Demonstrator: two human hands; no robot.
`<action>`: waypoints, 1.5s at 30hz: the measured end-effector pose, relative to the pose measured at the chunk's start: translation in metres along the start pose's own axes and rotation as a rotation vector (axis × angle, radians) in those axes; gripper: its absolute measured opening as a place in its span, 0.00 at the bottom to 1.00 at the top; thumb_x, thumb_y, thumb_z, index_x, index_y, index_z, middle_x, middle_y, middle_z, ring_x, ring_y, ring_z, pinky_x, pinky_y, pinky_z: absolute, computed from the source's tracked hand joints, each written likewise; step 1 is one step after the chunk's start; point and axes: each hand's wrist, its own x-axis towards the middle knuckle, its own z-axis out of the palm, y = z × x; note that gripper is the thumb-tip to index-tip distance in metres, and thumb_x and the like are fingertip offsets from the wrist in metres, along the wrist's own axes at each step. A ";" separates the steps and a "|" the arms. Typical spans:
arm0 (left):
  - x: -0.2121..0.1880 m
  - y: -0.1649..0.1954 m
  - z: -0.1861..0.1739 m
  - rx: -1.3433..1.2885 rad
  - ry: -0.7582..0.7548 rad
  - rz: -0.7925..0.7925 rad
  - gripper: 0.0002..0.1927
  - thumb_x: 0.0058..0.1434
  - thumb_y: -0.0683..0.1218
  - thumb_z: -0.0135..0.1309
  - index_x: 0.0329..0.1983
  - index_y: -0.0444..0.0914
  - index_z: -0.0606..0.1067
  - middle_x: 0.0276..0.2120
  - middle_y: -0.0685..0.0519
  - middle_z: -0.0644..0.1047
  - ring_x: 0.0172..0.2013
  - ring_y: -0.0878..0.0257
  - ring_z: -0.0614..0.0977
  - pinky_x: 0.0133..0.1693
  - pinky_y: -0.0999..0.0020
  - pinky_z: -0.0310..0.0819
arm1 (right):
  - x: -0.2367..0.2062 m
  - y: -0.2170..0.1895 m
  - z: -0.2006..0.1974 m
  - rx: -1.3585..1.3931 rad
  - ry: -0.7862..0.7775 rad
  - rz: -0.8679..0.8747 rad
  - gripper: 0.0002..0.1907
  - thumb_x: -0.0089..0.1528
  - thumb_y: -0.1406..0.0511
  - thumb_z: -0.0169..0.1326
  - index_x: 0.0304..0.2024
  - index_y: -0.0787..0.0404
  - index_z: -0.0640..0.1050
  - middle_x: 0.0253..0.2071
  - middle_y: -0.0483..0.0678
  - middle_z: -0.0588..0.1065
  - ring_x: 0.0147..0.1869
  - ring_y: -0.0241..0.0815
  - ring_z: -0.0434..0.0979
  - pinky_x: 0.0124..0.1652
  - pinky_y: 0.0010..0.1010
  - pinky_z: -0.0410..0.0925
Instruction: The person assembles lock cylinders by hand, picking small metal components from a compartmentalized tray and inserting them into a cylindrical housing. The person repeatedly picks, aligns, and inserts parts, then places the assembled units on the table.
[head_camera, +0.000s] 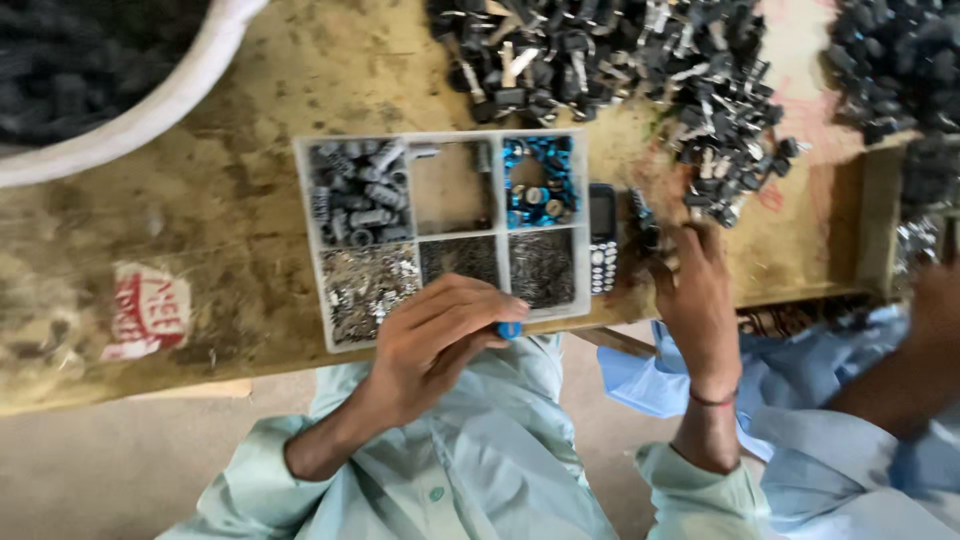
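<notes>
I observe the left hand (440, 335) closed around a small blue cap-like part (510, 329), pinched between thumb and fingertips at the near edge of the table (250, 230). Only a sliver of the part shows past the fingers. It sits just over the front rim of a clear compartment tray (305, 240), close to the section of fine dark pins (543, 267).

The right hand (697, 300) rests palm down, fingers spread loosely, with its fingertips among black components (725, 150) heaped at the far right of the table. I cannot tell whether it has hold of one; the fingertips are blurred.

My judgement on handling: the blue part appears light and rigid, probably metal or hard plastic with a smooth finish, so it is apt to slip or roll if released. A fingertip pinch across its sides suits it; no force is needed. Matching blue caps (540, 180) lie in the tray's upper right section.

Other contents noted: grey threaded sleeves (358, 195) in the upper left section, small silvery bits (365, 285) lower left. A small keypad phone (602, 238) lies touching the tray's right wall. A white basin (150, 110) of dark parts stands at the far left. Another person's arm (915, 360) in a blue sleeve enters at right.
</notes>
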 end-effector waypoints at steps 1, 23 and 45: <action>0.000 0.000 0.001 -0.007 0.002 -0.028 0.21 0.59 0.32 0.62 0.55 0.35 0.75 0.46 0.49 0.81 0.47 0.54 0.83 0.47 0.62 0.80 | 0.001 0.004 0.004 0.087 -0.075 0.079 0.16 0.60 0.72 0.61 0.50 0.65 0.74 0.40 0.59 0.75 0.40 0.55 0.79 0.39 0.41 0.70; -0.011 0.012 0.005 0.069 0.061 0.015 0.18 0.60 0.34 0.64 0.53 0.33 0.76 0.41 0.48 0.82 0.41 0.55 0.84 0.42 0.64 0.80 | -0.005 0.027 0.024 0.492 -0.027 0.218 0.16 0.63 0.70 0.63 0.49 0.67 0.72 0.36 0.55 0.78 0.36 0.43 0.80 0.35 0.32 0.71; -0.030 0.007 0.019 0.197 0.189 -0.017 0.17 0.57 0.30 0.62 0.47 0.32 0.74 0.42 0.45 0.80 0.39 0.52 0.82 0.39 0.62 0.77 | -0.022 -0.132 0.002 0.659 -0.042 -0.306 0.24 0.58 0.70 0.69 0.52 0.64 0.71 0.43 0.56 0.78 0.41 0.50 0.84 0.37 0.32 0.74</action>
